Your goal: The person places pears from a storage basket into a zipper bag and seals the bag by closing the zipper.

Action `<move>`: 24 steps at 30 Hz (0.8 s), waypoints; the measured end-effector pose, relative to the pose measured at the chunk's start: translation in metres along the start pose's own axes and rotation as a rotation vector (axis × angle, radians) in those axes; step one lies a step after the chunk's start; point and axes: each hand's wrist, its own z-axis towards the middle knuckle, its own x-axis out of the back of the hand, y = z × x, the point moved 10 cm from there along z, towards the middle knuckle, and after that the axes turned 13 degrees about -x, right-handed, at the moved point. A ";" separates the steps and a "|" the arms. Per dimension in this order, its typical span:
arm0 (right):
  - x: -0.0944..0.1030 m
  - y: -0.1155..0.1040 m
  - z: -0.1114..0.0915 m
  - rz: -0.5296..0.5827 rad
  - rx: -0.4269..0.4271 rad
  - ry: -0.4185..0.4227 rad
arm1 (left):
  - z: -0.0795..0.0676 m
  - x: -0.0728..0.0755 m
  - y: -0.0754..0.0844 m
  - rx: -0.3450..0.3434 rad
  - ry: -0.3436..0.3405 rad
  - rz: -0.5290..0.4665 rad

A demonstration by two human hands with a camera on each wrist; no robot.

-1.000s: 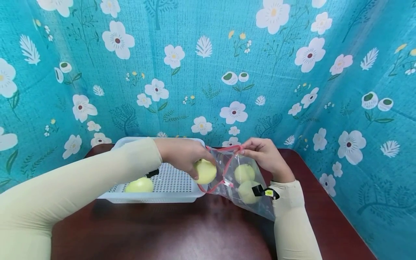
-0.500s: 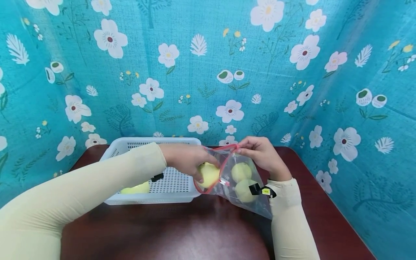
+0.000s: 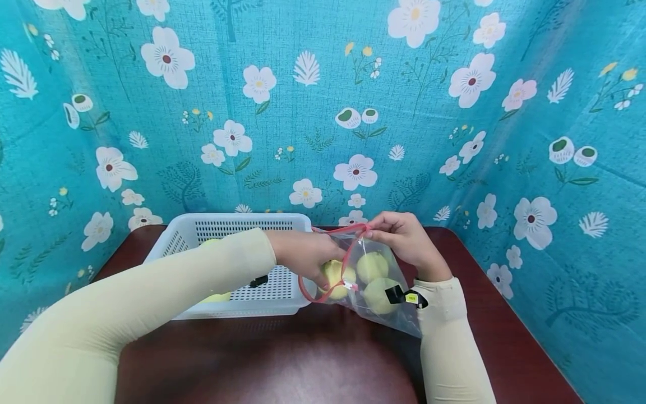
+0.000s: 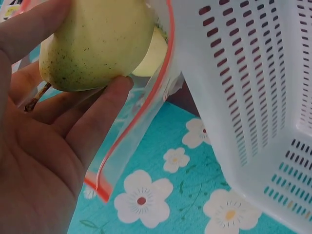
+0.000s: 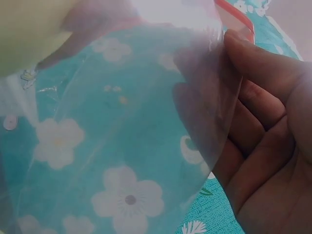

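My left hand (image 3: 309, 251) holds a yellow-green pear (image 3: 334, 273) inside the mouth of a clear zip bag (image 3: 401, 324) with a red edge. In the left wrist view, the speckled pear (image 4: 97, 46) has its stem toward the palm, and thumb and fingers lie around it. My right hand (image 3: 410, 242) pinches the top edge of the bag between thumb and fingers; in the right wrist view, other fingers show behind the clear film (image 5: 136, 151). Deeper in the bag lie two pears, an upper pear (image 3: 372, 266) and a lower pear (image 3: 377, 296).
A white perforated plastic basket (image 3: 298, 223) stands left of the bag, reaching under my left arm. Parts of yellow-green pears (image 3: 218, 297) show in it, partly hidden by the sleeve. The dark red table (image 3: 282, 359) meets a blue flowered cloth (image 3: 282, 168) behind.
My left hand has moved right with the pear, from outside the bag's mouth to inside it. The right hand keeps its pinch on the bag's edge. The view has shifted slightly.
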 end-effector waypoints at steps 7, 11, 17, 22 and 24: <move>0.001 0.001 -0.001 -0.002 -0.008 0.015 | 0.015 -0.011 -0.011 0.046 0.002 -0.099; 0.001 0.001 -0.002 0.008 -0.008 0.019 | 0.023 -0.013 -0.016 0.035 0.031 -0.178; 0.001 0.002 -0.003 0.011 -0.005 0.035 | 0.038 -0.013 -0.018 -0.034 0.071 -0.225; 0.001 0.000 -0.005 0.013 0.005 0.064 | 0.053 -0.018 -0.025 -0.026 0.089 -0.449; 0.001 -0.003 -0.007 0.005 0.014 0.078 | 0.059 -0.021 -0.028 -0.016 0.103 -0.570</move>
